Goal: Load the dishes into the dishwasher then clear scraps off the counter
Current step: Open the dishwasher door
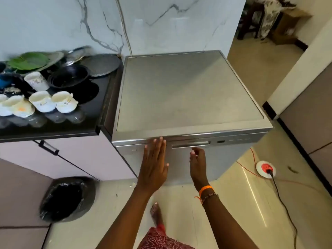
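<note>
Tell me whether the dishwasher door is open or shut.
Shut: the dishwasher door sits flush under the top panel, handle not yet gripped.

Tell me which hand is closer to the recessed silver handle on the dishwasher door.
Right. The right hand hovers just under the recessed silver handle, fingers curled towards it. The left hand lies flat on the door to the handle's left.

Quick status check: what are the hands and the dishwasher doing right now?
Left hand flat on dishwasher door, right hand open below handle. Door shut. Dishes wait on counter. Nothing blocking.

bin (67,199), black liner | floor socket (265,169), black plug | orange cord (246,167)
</note>
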